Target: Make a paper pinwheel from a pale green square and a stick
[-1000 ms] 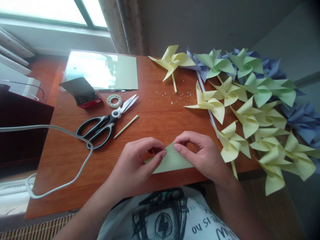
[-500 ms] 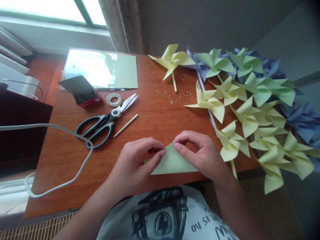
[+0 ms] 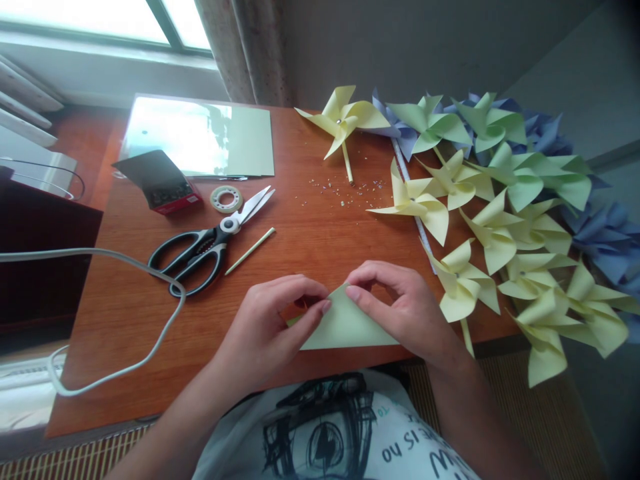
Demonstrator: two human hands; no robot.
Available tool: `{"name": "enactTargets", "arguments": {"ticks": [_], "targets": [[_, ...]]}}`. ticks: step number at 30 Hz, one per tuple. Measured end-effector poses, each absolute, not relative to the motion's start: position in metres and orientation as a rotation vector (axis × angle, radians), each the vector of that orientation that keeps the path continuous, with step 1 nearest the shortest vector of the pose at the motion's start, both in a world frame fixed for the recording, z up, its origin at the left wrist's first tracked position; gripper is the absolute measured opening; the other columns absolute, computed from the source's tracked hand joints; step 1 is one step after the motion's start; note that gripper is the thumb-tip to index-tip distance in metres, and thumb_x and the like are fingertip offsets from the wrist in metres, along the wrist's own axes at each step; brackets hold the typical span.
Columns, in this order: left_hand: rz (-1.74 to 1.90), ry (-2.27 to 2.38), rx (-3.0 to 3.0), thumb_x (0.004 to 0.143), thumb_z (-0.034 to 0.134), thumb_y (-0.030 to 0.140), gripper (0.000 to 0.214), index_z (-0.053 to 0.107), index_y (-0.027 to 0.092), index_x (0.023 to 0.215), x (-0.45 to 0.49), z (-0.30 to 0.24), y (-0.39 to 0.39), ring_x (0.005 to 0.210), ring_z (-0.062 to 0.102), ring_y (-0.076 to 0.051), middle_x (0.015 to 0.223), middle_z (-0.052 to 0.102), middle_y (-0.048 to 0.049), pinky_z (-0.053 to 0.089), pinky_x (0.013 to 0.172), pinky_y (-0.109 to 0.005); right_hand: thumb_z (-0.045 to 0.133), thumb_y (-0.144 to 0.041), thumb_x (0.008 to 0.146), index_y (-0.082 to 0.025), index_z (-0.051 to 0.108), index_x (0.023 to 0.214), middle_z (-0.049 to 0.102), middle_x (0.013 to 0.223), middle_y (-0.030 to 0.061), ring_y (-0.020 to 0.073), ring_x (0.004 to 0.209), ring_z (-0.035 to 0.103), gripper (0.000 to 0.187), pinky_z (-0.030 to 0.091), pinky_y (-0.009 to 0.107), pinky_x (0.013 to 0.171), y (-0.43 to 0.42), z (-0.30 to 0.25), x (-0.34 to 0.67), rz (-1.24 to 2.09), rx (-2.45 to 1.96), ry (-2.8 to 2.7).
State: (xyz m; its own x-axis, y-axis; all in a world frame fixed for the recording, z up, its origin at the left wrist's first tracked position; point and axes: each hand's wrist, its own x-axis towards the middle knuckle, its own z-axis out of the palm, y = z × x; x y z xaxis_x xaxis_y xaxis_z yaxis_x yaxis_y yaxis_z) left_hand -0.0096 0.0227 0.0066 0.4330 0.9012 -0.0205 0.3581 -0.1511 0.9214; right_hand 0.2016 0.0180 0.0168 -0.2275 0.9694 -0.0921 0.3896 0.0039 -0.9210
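Observation:
A pale green-yellow sheet of paper [image 3: 345, 327] lies near the front edge of the table, its upper part coming to a point. My left hand [image 3: 280, 320] pinches the paper's upper left edge between thumb and finger. Close to the tip, my right hand [image 3: 393, 303] is closed on the paper too, thumb on top. Both hands hide parts of the sheet's sides. Left of them rest a thin rolled paper stick [image 3: 250, 251] and black-handled scissors [image 3: 213, 243] with parted blades.
Behind the scissors are a tape roll [image 3: 226, 199], an open red box [image 3: 175, 200] and a glossy sheet pack [image 3: 250, 140]. Paper pinwheels [image 3: 460, 273] crowd the right side. Small scraps [image 3: 350, 190] dot the middle. A white cable [image 3: 170, 333] loops over the left edge.
Hardly anything differs. Both hands keep their hold on the paper; the view has shifted very slightly, so the table items appear a few pixels further left.

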Motion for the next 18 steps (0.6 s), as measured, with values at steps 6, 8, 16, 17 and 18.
{"name": "enactTargets", "arguments": {"ticks": [6, 8, 16, 17, 18], "targets": [[0.701, 1.090, 1.734, 0.093, 0.063, 0.016, 0.009, 0.069, 0.016, 0.087, -0.009, 0.005, 0.023, 0.069, 0.061, -0.011, 0.076, 0.069, 0.0002, 0.047, 0.066, -0.020, 0.067, -0.020, 0.091, -0.022, 0.070, 0.085, 0.072, 0.082, 0.0006, 0.0171, 0.079, 0.066, 0.007, 0.051, 0.030, 0.074, 0.019, 0.016, 0.201, 1.192, -1.417, -1.684], [0.702, 1.095, 1.752, 0.093, 0.064, 0.016, 0.008, 0.069, 0.016, 0.087, -0.010, 0.005, 0.023, 0.069, 0.061, -0.011, 0.077, 0.069, 0.0005, 0.047, 0.066, -0.020, 0.068, -0.019, 0.091, -0.022, 0.070, 0.084, 0.072, 0.083, 0.0005, 0.0169, 0.079, 0.067, 0.008, 0.050, 0.029, 0.074, 0.020, 0.016, 0.201, 1.172, -1.424, -1.686], [0.685, 1.372, 2.131, 0.096, 0.060, 0.019, 0.015, 0.069, 0.016, 0.108, -0.007, 0.006, 0.014, 0.089, 0.068, -0.021, 0.100, 0.074, -0.0074, 0.052, 0.079, -0.032, 0.068, -0.017, 0.091, -0.021, 0.072, 0.084, 0.073, 0.083, 0.0008, 0.0171, 0.079, 0.067, 0.009, 0.052, 0.029, 0.075, 0.030, 0.005, 0.196, 1.099, -1.408, -1.706], [0.714, 1.462, 2.249, 0.095, 0.060, 0.018, 0.022, 0.068, 0.015, 0.115, -0.004, 0.006, 0.008, 0.099, 0.067, -0.025, 0.111, 0.074, -0.0111, 0.052, 0.087, -0.038, 0.068, -0.017, 0.090, -0.021, 0.072, 0.084, 0.073, 0.082, 0.0005, 0.0167, 0.078, 0.067, 0.008, 0.052, 0.028, 0.074, 0.033, 0.002, 0.194, 1.072, -1.414, -1.706], [0.736, 1.473, 2.356, 0.093, 0.062, 0.016, 0.027, 0.067, 0.013, 0.120, -0.001, 0.007, 0.002, 0.108, 0.065, -0.029, 0.120, 0.072, -0.0143, 0.050, 0.095, -0.043, 0.068, -0.016, 0.090, -0.021, 0.072, 0.084, 0.073, 0.082, 0.0003, 0.0162, 0.077, 0.067, 0.008, 0.052, 0.028, 0.073, 0.036, -0.001, 0.191, 1.049, -1.418, -1.707]]}}
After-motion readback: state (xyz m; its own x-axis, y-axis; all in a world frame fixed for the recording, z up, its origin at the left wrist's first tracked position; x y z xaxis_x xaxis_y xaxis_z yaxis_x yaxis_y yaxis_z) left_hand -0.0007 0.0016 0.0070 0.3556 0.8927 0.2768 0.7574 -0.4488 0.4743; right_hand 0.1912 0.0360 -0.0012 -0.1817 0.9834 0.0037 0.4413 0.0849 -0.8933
